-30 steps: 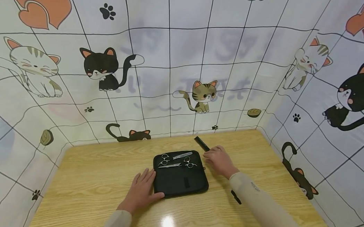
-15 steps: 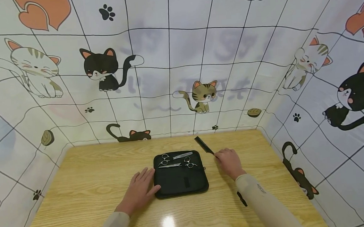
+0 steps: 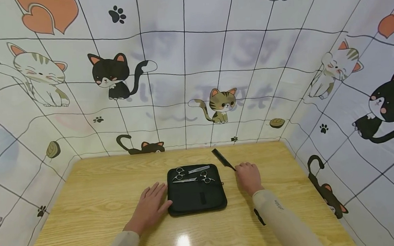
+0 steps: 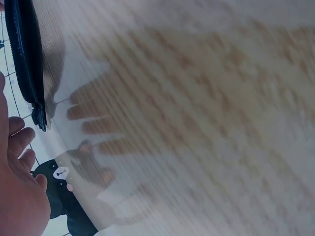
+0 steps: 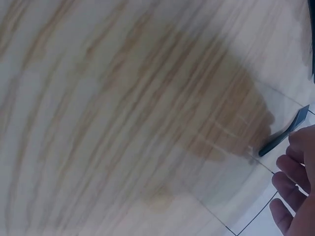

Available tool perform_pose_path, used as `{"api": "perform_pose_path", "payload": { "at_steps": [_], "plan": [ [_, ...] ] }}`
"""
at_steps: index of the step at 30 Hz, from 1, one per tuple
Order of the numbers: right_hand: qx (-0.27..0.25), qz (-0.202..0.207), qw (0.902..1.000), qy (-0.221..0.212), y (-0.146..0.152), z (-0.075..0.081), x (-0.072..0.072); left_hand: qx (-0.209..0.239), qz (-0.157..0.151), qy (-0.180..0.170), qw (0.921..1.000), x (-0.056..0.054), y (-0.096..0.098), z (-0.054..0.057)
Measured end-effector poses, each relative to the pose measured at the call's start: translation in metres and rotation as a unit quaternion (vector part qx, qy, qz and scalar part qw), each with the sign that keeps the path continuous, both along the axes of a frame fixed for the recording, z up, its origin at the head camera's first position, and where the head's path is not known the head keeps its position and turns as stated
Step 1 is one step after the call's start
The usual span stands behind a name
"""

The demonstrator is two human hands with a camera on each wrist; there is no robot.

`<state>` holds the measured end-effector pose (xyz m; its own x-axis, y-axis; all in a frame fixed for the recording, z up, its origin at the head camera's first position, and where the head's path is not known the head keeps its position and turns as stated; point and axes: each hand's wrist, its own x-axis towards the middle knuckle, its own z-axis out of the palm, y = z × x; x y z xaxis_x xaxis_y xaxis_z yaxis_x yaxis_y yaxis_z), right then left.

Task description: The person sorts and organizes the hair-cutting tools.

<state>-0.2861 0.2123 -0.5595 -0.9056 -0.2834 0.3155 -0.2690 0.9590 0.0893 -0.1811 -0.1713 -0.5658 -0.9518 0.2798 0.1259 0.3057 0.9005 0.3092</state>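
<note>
A black comb (image 3: 222,158) with a thin tail lies slantwise on the wooden table, beyond the case's back right corner. My right hand (image 3: 248,177) pinches the tail; in the right wrist view the dark tail (image 5: 281,139) shows beside the thumb and curled fingers. A black zip case (image 3: 198,198) lies flat in the middle of the table, also visible edge-on in the left wrist view. Several silver scissors (image 3: 186,180) are set in its upper half. My left hand (image 3: 150,205) rests at the case's left side, fingers spread and thumb right at the edge.
The light wood table (image 3: 113,188) reaches back to a white cloth wall (image 3: 167,79) with grid lines and printed cats. Similar cloth closes off the left and right sides. A small zip pull (image 3: 222,183) sticks out at the case's right edge.
My right hand has moved right along the comb to its tail, uncovering more of it. The comb itself stays nearly in place. My left thumb has drawn back slightly from the case.
</note>
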Motion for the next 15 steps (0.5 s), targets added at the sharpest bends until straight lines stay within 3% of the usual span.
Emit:
{"api": "perform_pose_path", "payload": {
  "at_steps": [6, 15],
  "plan": [
    [0.030, -0.019, 0.9994, -0.001, -0.005, -0.003, -0.001, 0.007, 0.002, 0.024, 0.9997, 0.000, 0.001, 0.001],
    [0.075, -0.027, 0.9968, 0.001, -0.004, -0.011, -0.004, 0.019, -0.002, 0.022, 0.9996, -0.001, 0.003, 0.001]
  ]
}}
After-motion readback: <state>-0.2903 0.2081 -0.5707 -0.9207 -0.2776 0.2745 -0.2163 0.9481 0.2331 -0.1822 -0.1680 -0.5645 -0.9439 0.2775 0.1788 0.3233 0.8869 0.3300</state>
